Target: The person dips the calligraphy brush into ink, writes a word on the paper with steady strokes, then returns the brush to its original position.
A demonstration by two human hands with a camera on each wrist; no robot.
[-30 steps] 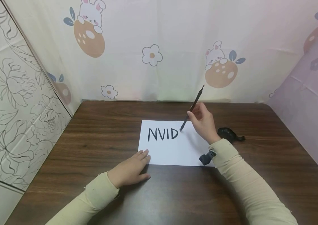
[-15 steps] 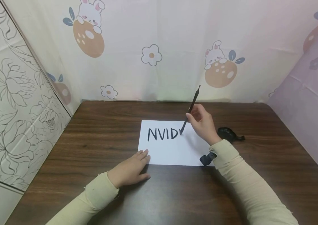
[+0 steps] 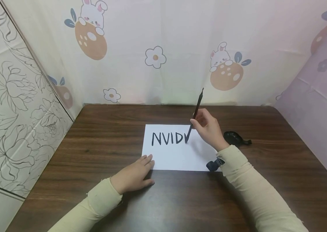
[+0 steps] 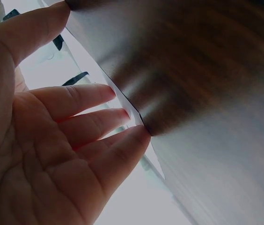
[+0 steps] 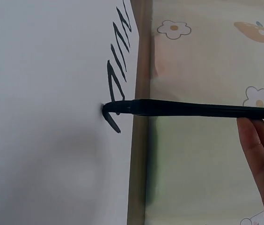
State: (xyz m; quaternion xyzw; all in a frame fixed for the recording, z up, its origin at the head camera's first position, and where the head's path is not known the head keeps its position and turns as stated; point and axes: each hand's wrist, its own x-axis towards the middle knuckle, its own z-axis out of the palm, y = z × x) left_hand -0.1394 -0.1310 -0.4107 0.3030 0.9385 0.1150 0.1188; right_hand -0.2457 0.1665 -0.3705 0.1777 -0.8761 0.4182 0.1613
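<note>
A white sheet of paper (image 3: 169,158) lies on the table, with the black letters "NVID" (image 3: 167,138) along its upper part. My right hand (image 3: 208,127) pinches a slim black writing brush (image 3: 198,104) partway up its shaft. The brush leans, top end up and away, its tip on the paper at the foot of a stroke just right of the D. In the right wrist view this fresh black stroke (image 5: 113,124) shows beside the brush tip. My left hand (image 3: 134,174) rests with fingers extended, fingertips on the paper's lower left corner and thumb over the wood.
A glossy black object (image 3: 234,138) with a curved, spout-like end stands on the table right of the paper, partly behind my right wrist. Dark wood tabletop (image 3: 102,135) surrounds the sheet. A curtain (image 3: 181,74) printed with rabbits and flowers hangs behind the table's far edge.
The brush tip has moved down the paper, drawing a slanting stroke right of the D. My right hand has shifted slightly down and left; the left hand stays put.
</note>
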